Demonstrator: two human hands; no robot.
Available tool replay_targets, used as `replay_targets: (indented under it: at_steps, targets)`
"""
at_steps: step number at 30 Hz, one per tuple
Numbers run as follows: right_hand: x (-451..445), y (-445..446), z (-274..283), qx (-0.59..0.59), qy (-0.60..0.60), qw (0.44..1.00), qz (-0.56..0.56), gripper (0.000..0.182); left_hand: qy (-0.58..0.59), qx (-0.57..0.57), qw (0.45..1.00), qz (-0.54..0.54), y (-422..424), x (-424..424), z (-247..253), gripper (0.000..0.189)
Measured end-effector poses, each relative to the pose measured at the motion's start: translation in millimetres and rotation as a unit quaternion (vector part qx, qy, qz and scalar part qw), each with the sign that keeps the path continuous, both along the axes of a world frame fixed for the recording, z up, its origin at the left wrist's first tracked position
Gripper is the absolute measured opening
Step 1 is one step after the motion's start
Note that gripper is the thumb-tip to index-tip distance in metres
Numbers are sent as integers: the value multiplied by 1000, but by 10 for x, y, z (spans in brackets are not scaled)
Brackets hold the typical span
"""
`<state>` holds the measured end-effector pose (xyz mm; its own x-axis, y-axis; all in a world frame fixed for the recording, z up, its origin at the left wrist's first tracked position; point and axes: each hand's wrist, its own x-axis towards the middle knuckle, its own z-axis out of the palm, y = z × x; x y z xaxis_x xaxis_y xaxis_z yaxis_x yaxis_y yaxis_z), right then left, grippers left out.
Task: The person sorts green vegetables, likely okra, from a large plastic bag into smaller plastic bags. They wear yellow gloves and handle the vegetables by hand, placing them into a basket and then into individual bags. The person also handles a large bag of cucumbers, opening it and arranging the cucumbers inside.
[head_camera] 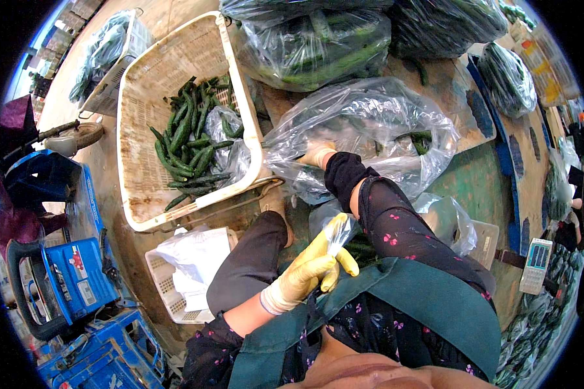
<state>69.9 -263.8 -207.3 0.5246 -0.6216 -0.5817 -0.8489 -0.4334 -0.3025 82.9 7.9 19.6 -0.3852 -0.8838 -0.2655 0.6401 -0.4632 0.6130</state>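
My left hand (304, 274), in a yellow rubber glove, pinches the crumpled end of clear plastic film (340, 232) in front of my body. My right hand (317, 151), gloved too, reaches into the side of a large clear plastic bag (365, 114) lying ahead of me. Its fingers are blurred behind the plastic, so their grip cannot be made out. A few cucumbers (420, 141) show at that bag's right end. To its left, a stained white plastic crate (141, 194) holds many loose cucumbers (187, 129) and some clear film.
Filled bags of cucumbers (316, 53) stand beyond. A small white basket (175, 309) with white bags is beside my left leg. Blue machinery (78, 277) occupies the left. A scale with a digital display (538, 265) stands right; another person's hand (576, 203) shows at far right.
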Motion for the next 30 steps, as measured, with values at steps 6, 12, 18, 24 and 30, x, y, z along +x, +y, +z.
replay_targets:
  at_steps: [6, 12, 18, 24, 30]
  targets:
    - [57, -48, -417, 14, -68, 997, -26, 78, -3, -3, 1000, 0, 13, 24, 17, 84]
    - [-44, -206, -117, 16, -139, 986, -86, 48, 19, 12, 1000, 21, 53, -2, -36, 92]
    - [-883, -443, 1228, 42, -179, 983, -8, 42, 55, 28, 998, 23, 23, -62, -20, 83]
    - [-2194, -372, 1856, 280, -311, 898, -136, 40, 77, 19, 996, 28, -14, -104, -81, 75]
    - [-3020, 154, 2079, 400, -542, 698, -243, 61, 113, -12, 993, 38, -28, -89, -136, 60]
